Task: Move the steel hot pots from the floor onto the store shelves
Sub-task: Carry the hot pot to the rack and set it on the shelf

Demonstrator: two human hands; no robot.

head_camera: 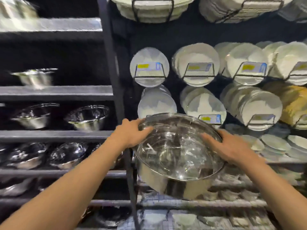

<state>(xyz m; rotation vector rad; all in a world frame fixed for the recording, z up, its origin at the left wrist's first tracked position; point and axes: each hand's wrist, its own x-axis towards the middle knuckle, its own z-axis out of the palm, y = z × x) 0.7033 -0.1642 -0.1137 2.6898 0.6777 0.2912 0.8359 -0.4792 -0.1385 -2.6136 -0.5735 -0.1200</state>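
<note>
I hold a steel hot pot with a glass lid [177, 151] in the air in front of the shelving, tilted so the lid faces me. My left hand [132, 133] grips its upper left rim and my right hand [230, 148] grips its right rim. Other steel hot pots stand on the dark shelves at left: one [35, 78] on an upper shelf, two below it [33, 116] [88, 117], more [66, 155] on the shelf under those. The pot's underside is hidden.
A dark upright post [113, 63] divides the pot shelves [56, 92] from a rack of white plates [196, 63] in wire holders at right. Stacked plates [275, 143] lie lower right. The upper left shelf [49, 24] holds one blurred pot at its far left.
</note>
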